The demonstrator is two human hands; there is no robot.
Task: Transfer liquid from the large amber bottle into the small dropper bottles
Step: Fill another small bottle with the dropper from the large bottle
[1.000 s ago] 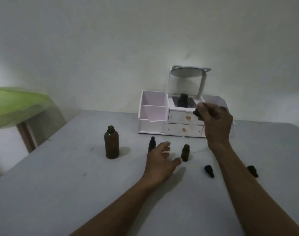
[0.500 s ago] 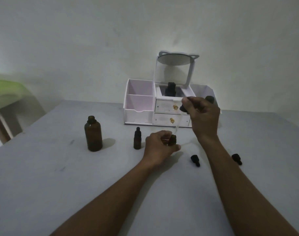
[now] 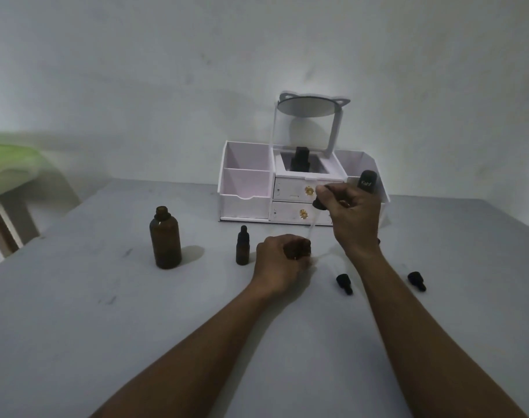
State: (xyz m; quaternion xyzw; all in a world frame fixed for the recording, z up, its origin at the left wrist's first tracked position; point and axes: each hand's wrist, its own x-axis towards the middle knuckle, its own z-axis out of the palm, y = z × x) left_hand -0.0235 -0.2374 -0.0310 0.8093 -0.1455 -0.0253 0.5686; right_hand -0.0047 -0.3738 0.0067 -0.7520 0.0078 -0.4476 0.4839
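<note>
The large amber bottle (image 3: 165, 240) stands uncapped at the left of the grey table (image 3: 106, 312). A small dropper bottle (image 3: 242, 250) with its black cap on stands right of it. My left hand (image 3: 280, 260) is wrapped around a second small bottle (image 3: 299, 246), whose open top shows above my fingers. My right hand (image 3: 352, 214) pinches a dropper (image 3: 316, 215) by its black bulb; the clear glass tube slants down to that bottle's mouth. Two black dropper caps (image 3: 344, 283) (image 3: 416, 280) lie on the table to the right.
A white desk organiser (image 3: 245, 188) with two drawers and a tilted mirror (image 3: 307, 106) stands at the back by the wall, holding a dark bottle (image 3: 300, 159). A black tube (image 3: 368, 181) stands behind my right hand. A green-topped stool (image 3: 7, 164) is at the left.
My left hand has closed around the small bottle that it was only reaching for a second ago. My right hand has lowered the dropper tip to its mouth. The view shifted slightly.
</note>
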